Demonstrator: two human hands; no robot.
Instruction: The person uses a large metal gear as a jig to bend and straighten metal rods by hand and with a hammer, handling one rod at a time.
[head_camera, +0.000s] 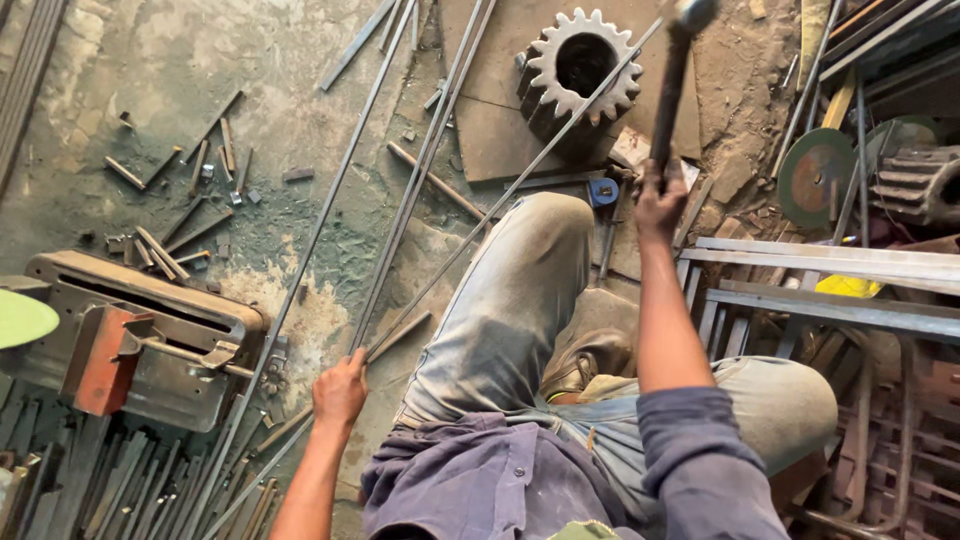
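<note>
The floor (250, 70) is rough, stained concrete, grey-green with pale worn patches, lit evenly by soft daylight; short metal offcuts (190, 170) lie scattered on it at the far left; a large toothed gear (580, 65) stands on a flat brown sheet (480, 130) at the far middle; a rusty metal machine (150, 340) with a red-orange part sits at the near left, with a bundle of grey bars (90, 480) below it; at the right, angle-iron lengths (830, 265) lie across a rusty frame (890, 440); a round green disc (815, 175) leans beside another gear (925, 185) at the far right.
</note>
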